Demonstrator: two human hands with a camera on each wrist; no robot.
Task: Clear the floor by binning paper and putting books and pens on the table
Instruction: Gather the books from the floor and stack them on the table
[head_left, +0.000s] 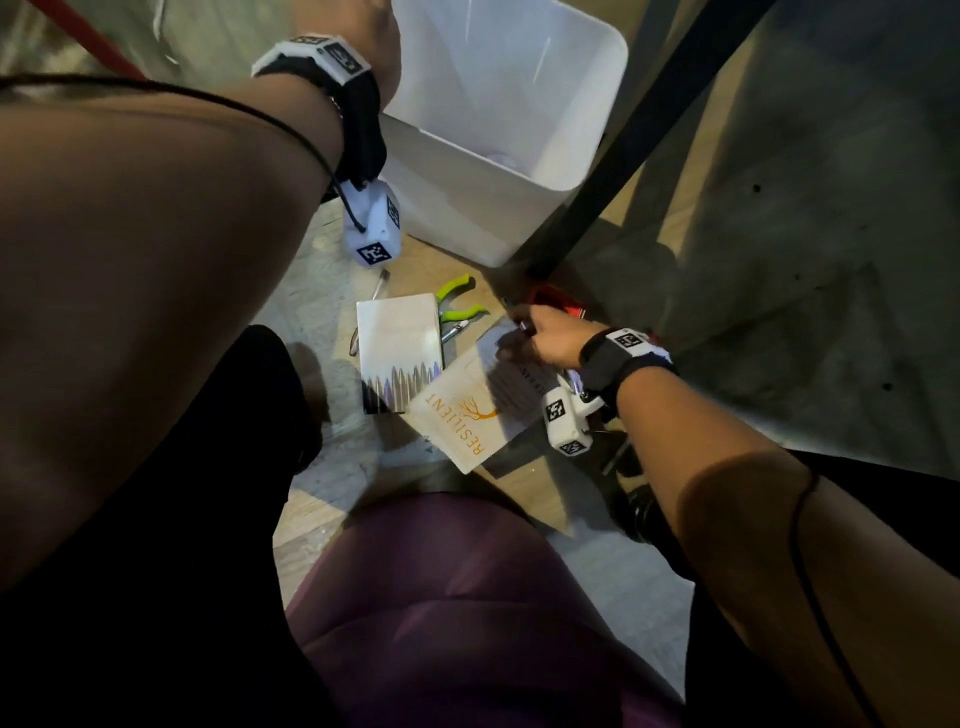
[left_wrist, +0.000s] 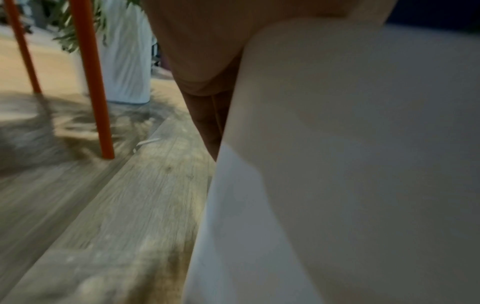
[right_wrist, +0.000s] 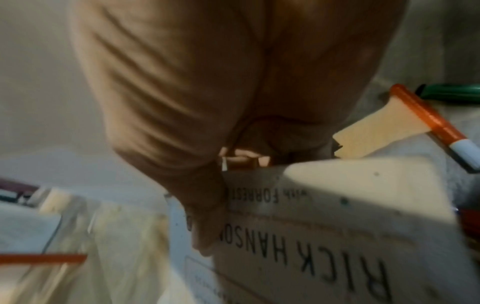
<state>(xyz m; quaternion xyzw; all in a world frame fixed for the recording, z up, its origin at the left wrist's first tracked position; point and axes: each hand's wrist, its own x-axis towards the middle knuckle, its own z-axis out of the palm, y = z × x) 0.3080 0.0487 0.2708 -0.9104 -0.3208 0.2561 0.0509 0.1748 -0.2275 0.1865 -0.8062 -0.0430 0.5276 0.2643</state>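
A cream book titled "Resilient" (head_left: 462, 415) lies on the wooden floor. My right hand (head_left: 524, 335) grips its far edge: the fingertips (right_wrist: 241, 156) curl over the edge and the thumb lies on the cover (right_wrist: 324, 246). Beside it lies a white book (head_left: 400, 353) with coloured pencils on its cover. Pens (head_left: 382, 283) (head_left: 457, 330) lie near that book. An orange marker (right_wrist: 436, 125) and a green one (right_wrist: 451, 92) lie past the book. My left hand (head_left: 371, 36) is at the left rim of the white bin (head_left: 519, 156); its fingers (left_wrist: 207, 123) run down the wall, mostly hidden.
Green-handled pliers (head_left: 460, 304) lie between the white book and the bin. A black table leg (head_left: 613, 156) slants down beside the bin, with a red object (head_left: 553, 297) at its foot. Orange legs (left_wrist: 96, 82) and a white planter (left_wrist: 127, 61) stand to the left.
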